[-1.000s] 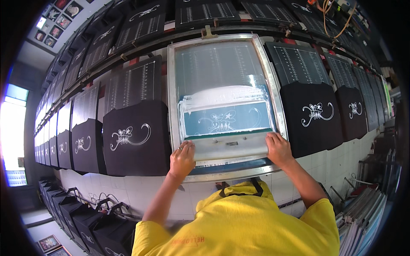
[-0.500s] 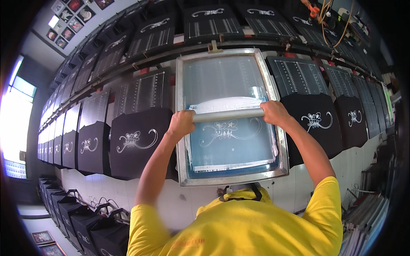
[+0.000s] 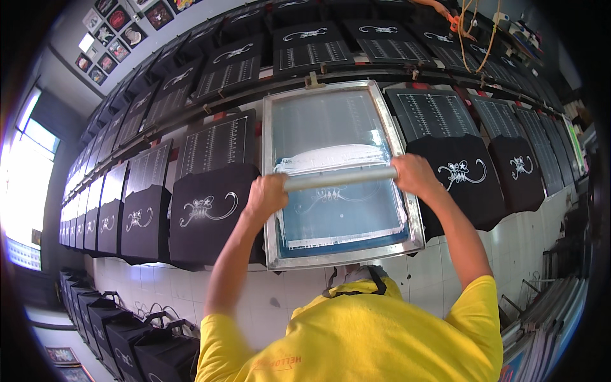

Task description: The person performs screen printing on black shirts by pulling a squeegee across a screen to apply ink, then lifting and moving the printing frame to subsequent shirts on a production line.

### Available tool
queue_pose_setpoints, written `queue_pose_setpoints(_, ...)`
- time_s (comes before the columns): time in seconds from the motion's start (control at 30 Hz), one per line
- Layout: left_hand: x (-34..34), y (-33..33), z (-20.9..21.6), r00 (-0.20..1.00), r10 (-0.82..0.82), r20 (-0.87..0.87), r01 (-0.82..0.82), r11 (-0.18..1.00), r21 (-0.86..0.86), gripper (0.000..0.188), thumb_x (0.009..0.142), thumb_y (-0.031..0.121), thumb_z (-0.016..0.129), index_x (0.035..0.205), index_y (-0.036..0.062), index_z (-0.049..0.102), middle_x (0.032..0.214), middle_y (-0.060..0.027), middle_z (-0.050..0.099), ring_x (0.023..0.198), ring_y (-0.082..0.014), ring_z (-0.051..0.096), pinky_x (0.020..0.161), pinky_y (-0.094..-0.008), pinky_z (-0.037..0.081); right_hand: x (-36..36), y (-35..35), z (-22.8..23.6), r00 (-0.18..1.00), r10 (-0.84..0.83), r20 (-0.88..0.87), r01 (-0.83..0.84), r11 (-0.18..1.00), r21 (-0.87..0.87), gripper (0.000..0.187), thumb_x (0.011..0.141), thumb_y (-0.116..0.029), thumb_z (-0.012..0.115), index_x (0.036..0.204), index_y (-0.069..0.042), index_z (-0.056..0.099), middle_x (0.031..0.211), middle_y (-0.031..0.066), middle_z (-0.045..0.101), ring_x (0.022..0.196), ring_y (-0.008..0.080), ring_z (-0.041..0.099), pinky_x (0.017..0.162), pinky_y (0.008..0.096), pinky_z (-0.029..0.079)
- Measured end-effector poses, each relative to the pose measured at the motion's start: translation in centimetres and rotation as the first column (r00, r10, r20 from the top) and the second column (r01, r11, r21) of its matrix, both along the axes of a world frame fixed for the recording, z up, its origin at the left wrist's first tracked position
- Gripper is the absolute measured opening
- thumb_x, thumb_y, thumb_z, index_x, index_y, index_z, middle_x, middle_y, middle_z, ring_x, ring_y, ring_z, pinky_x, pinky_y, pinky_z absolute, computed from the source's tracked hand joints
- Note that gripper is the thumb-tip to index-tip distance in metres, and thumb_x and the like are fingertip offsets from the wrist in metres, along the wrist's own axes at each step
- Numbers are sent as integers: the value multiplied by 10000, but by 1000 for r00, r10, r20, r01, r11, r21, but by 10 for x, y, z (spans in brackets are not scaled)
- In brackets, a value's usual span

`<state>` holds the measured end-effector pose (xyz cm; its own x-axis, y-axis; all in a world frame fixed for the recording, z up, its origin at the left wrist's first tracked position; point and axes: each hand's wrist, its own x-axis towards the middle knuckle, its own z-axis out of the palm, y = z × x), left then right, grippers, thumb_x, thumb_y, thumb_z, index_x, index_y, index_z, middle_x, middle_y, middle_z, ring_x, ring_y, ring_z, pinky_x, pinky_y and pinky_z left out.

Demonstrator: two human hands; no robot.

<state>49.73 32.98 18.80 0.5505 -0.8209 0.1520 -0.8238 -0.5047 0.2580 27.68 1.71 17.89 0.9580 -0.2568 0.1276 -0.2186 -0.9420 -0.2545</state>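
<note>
A long, pale squeegee (image 3: pixel 340 179) lies across the screen, and both my hands are closed round its ends. My left hand (image 3: pixel 268 194) wraps its left end, beside the frame's left rail. Its right end is in my right hand (image 3: pixel 415 173), near the right rail. The silk screen has a silvery metal frame (image 3: pixel 347 259) and blue mesh (image 3: pixel 344 226), through which a curling design shows faintly. White ink (image 3: pixel 334 155) is banked along the squeegee's far side. Whatever lies under the screen is mostly hidden.
Black fabric pieces with white curling prints lie on boards to the left (image 3: pixel 207 213) and right (image 3: pixel 464 169). A rail (image 3: pixel 242 95) runs behind the screen, with another row beyond. A person's arm (image 3: pixel 434 5) and hanging orange cords (image 3: pixel 468 48) are at the far right.
The squeegee and both hands have come slightly nearer me over the mesh, now covering more of the design's upper part. The squeegee's left end sits lower. The whole view has shifted a little.
</note>
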Motion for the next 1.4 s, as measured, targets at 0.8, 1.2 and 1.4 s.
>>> queue_pose_setpoints(0.8, -163, 109, -95, 998, -9, 67, 4, 998, 68, 562, 709, -21, 614, 1261, -25, 510, 1376, -177, 460, 1371, -360, 363, 1155, -491, 296, -149, 131, -90, 996, 20, 86, -20, 1000, 5, 721, 738, -512, 768, 1129, 51, 547, 1251, 190, 491, 1237, 363, 447, 1030, 434, 428)
queue_pose_setpoints(1.2, -79, 141, -139, 884, 376, -278, -443, 864, -241, 314, 935, 116, 531, 1199, -38, 602, 1140, -242, 601, 1020, -403, 600, 865, -448, 490, -116, 42, -154, 694, -671, 261, 518, 718, 465, 264, 931, -169, 548, 1110, 6, 629, 1084, 223, 656, 1021, 403, 615, 882, 465, 485)
queue_pose_setpoints(1.4, -69, 136, -139, 752, 494, -437, -598, 790, -137, 294, 950, 217, 536, 1069, -6, 686, 868, -246, 659, 819, -418, 645, 755, -452, 506, -99, 32, -163, 652, -750, 115, 586, 594, 552, 290, 921, -172, 495, 1037, 39, 657, 1007, 264, 671, 972, 439, 630, 857, 473, 488)
